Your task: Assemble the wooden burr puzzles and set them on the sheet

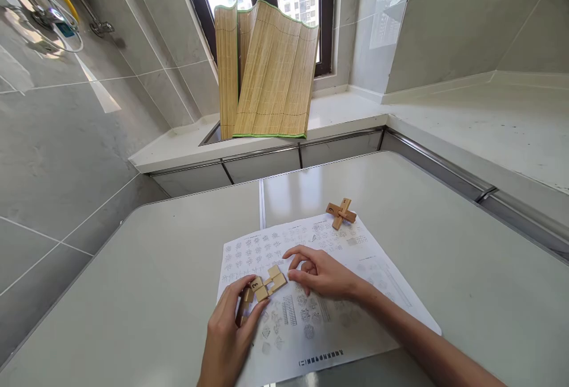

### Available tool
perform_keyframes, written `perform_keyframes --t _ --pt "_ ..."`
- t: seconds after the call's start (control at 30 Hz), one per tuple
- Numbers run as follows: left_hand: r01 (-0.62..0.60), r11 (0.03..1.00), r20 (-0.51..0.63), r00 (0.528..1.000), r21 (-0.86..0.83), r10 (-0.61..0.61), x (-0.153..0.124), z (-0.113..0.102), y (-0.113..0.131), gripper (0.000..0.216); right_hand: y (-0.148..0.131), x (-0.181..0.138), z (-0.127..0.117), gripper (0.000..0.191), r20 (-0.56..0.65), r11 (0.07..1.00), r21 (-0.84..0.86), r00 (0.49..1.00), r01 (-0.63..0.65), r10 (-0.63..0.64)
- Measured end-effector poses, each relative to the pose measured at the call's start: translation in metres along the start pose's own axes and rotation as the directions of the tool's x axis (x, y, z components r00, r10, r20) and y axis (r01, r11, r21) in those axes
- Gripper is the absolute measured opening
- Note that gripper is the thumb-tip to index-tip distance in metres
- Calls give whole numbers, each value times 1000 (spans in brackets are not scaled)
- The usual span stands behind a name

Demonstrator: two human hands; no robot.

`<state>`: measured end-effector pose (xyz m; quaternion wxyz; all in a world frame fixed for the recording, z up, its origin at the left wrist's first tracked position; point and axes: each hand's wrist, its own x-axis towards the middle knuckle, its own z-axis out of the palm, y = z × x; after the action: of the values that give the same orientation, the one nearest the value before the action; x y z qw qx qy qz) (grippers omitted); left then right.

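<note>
My left hand (229,330) pinches a pale wooden puzzle assembly (262,288) of interlocked notched bars, one marked with a number, low over a printed instruction sheet (311,292). My right hand (317,273) rests on the sheet just right of the assembly, fingers curled and spread, fingertips close to its right end; I cannot see anything in it. A second, cross-shaped wooden puzzle (341,213) lies at the sheet's far edge, beyond both hands.
The sheet lies on a grey-white table (155,268) with a seam down its middle. Behind it runs a white ledge (338,111) with a rolled bamboo mat (267,73) leaning against the window. Tiled walls close in left and right.
</note>
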<state>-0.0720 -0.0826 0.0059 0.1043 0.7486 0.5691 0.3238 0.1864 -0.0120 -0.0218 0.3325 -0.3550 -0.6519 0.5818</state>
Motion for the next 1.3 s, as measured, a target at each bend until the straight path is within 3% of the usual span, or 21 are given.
perform_keyframes --t 0.1,0.23,0.3,0.37,0.43,0.53,0.63,0.73,1.0,1.2,1.3 --pt "-51 995 16 999 -86 52 11 7 12 32 1 2 3 47 81 975 214 996 -58 42" --pt "-26 975 81 996 -218 45 27 18 29 32 5 5 5 47 121 930 358 992 -80 39" --pt "34 954 80 997 -297 -10 36 24 38 35 8 6 4 45 72 905 419 996 -74 48" --pt "174 886 55 985 -430 -166 47 29 45 41 10 7 1 44 -20 875 481 998 -49 67" --pt "363 673 104 913 -644 -393 59 31 51 41 10 9 -2 43 -111 846 533 990 -19 92" --pt "534 137 349 704 -834 -619 77 31 57 29 8 10 -9 44 -201 811 585 973 24 116" --pt "495 -290 556 562 -819 -613 91 31 59 15 4 10 -14 47 -250 778 627 957 46 145" --pt "447 -511 679 479 -734 -557 98 33 59 21 2 10 -16 48 -269 757 652 947 46 174" --pt "446 -644 778 441 -622 -446 107 41 55 30 11 11 -18 54 -263 719 694 943 38 203" --pt "463 -641 783 465 -613 -413 109 49 54 44 8 10 -20 59 -219 729 683 963 35 158" --pt "506 -630 797 493 -589 -349 109 51 53 40 5 10 -20 59 -212 764 644 967 27 144"
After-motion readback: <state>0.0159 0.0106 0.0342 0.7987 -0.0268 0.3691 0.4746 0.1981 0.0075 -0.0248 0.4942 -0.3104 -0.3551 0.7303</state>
